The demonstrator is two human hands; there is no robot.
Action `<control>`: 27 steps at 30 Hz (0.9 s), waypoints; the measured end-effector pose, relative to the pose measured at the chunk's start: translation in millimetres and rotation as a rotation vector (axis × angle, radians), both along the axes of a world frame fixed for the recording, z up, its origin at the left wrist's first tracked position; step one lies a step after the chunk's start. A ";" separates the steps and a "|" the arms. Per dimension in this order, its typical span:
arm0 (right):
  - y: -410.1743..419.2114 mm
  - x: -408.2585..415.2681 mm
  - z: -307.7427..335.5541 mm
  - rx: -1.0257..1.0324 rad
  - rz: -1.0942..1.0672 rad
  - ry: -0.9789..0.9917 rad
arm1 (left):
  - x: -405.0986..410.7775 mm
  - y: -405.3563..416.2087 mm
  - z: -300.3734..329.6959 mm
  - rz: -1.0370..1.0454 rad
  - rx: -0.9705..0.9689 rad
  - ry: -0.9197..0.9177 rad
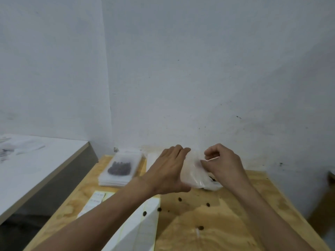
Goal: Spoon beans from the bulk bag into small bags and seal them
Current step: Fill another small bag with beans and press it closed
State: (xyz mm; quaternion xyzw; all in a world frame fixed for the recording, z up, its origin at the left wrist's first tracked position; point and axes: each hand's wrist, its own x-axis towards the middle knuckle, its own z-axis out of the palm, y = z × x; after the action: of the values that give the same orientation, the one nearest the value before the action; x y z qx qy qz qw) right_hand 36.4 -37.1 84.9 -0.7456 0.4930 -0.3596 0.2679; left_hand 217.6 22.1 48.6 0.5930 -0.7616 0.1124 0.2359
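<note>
Head view: curled fingers (211,154) of the right hand (223,164) pinch the top of a small translucent plastic bag (194,175); the left hand (167,172) grips its side. It hangs above the plywood desk (208,230); a filled-bag stack (120,168) lies at ten o'clock, loose brown beans (208,204) at six.

Two pale, scuffed walls (199,69) meet in a corner behind a plywood table (226,232). A white counter (36,169) with a grey edge stands at the left. The light is dim and even.
</note>
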 end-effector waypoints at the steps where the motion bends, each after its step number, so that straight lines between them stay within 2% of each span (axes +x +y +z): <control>1: 1.5 -2.2 1.1 -0.079 -0.002 -0.005 | 0.5 -2.3 -1.8 0.012 -0.029 -0.034; 3: 2.6 -5.9 5.9 -0.104 0.069 -0.039 | 0.4 -5.6 -4.1 0.031 -0.064 -0.069; 8: -8.1 -11.7 7.0 0.229 0.288 0.038 | -6.0 -10.7 -12.1 0.024 -0.225 -0.088; 11: -6.7 -13.5 8.3 0.371 0.399 -0.066 | -5.1 -7.4 -14.8 -0.014 -0.133 -0.053; 14: -4.7 -12.4 6.2 0.339 0.418 -0.004 | -4.6 -1.5 -15.2 -0.032 0.012 0.026; 19: -5.1 -8.9 3.9 0.397 0.418 -0.043 | -7.7 -4.1 -14.2 -0.051 0.022 0.107; 21: -6.9 -6.2 2.3 0.385 0.390 -0.023 | -8.9 -9.4 -11.2 -0.017 0.002 0.033; 24: -17.2 -9.4 1.7 0.276 0.234 -0.148 | -9.2 -16.4 -4.0 0.073 0.019 0.006; 25: -22.2 -14.6 2.9 0.181 0.145 -0.151 | -8.0 -18.8 -2.6 0.111 0.043 0.056; 27: -39.1 -31.9 0.8 -0.024 -0.075 0.067 | -7.3 -21.1 2.8 0.171 0.150 0.266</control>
State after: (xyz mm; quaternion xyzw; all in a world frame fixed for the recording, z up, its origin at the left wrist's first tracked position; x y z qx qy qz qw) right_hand 4.5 -76.2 85.7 -0.7416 0.5248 -0.3498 0.2287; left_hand 210.4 0.9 51.5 0.6812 -0.6766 -0.0046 0.2795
